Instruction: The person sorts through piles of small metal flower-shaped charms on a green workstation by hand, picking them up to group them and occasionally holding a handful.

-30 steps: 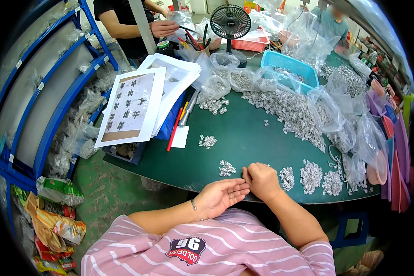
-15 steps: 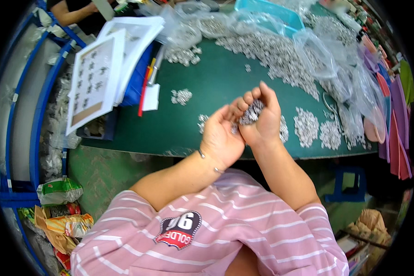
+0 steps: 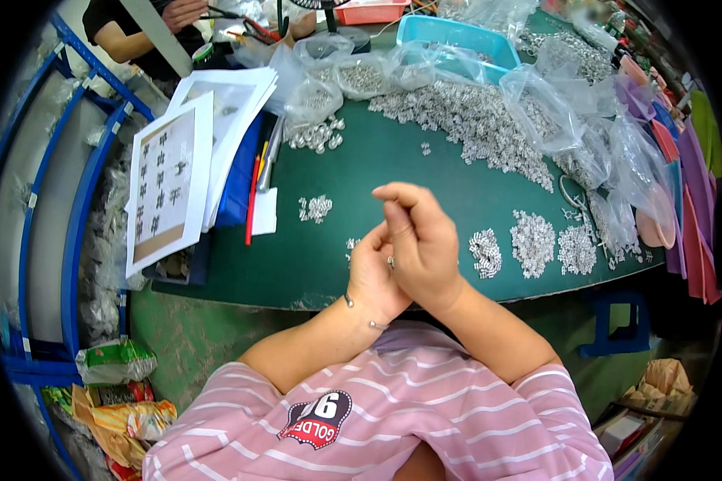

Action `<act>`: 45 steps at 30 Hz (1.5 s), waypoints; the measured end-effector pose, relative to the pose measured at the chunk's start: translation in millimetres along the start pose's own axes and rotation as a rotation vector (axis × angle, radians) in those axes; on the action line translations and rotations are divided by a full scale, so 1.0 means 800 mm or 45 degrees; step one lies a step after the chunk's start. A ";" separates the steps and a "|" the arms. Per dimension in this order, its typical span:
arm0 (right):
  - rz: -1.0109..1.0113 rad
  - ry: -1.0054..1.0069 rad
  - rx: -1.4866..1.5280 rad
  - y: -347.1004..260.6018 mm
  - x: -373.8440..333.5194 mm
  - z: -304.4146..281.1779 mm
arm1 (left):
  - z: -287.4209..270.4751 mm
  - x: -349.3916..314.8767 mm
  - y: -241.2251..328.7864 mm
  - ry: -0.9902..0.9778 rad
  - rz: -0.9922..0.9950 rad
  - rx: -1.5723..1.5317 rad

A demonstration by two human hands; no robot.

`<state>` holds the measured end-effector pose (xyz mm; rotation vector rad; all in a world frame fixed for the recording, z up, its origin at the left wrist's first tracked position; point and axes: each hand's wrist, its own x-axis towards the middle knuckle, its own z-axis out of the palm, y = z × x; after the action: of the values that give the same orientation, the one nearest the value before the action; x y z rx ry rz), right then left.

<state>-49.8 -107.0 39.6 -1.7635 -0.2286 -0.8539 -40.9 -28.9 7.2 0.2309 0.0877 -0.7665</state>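
Over the near edge of the green table, my two hands are pressed together. My left hand (image 3: 370, 278), with a thin bracelet at the wrist, is cupped with its palm turned up. Folded over it is my right hand (image 3: 427, 250), fingers curled. Between the palms a bit of the small silver metal pieces (image 3: 391, 261) shows; the rest is hidden. Small heaps of similar silver pieces lie nearby: one to the left (image 3: 315, 209), one partly behind my left hand, and a row of three to the right, the nearest heap (image 3: 485, 253) beside my right hand.
A large spread of silver pieces (image 3: 473, 120) covers the far table, beside a blue tray (image 3: 457, 40) and plastic bags (image 3: 541, 112). Paper sheets (image 3: 168, 184) and a red pen (image 3: 253, 200) lie left. A blue stool (image 3: 618, 325) stands below right. Another person's hand (image 3: 184, 12) works far left.
My right hand has turned over onto my left palm, covering the handful of silver pieces that showed in it before. Both hands stay together; the head view has shifted slightly.
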 end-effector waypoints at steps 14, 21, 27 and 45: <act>-0.227 -0.030 -0.008 0.018 -0.015 -0.024 | -0.006 0.018 0.007 0.117 -0.146 -0.138; 0.062 0.162 -0.028 0.039 -0.047 -0.041 | 0.020 0.079 0.041 0.242 -0.029 -0.297; -0.128 -0.044 -0.229 0.045 -0.051 -0.048 | 0.071 0.210 0.106 0.227 0.200 -0.090; -0.090 -0.135 -0.072 0.051 -0.047 -0.051 | 0.091 0.400 0.181 0.357 0.585 0.806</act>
<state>-72.1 -149.2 -10.1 -1.8650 -0.3413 -0.8250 289.8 -162.0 51.5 0.9280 0.0516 -0.2785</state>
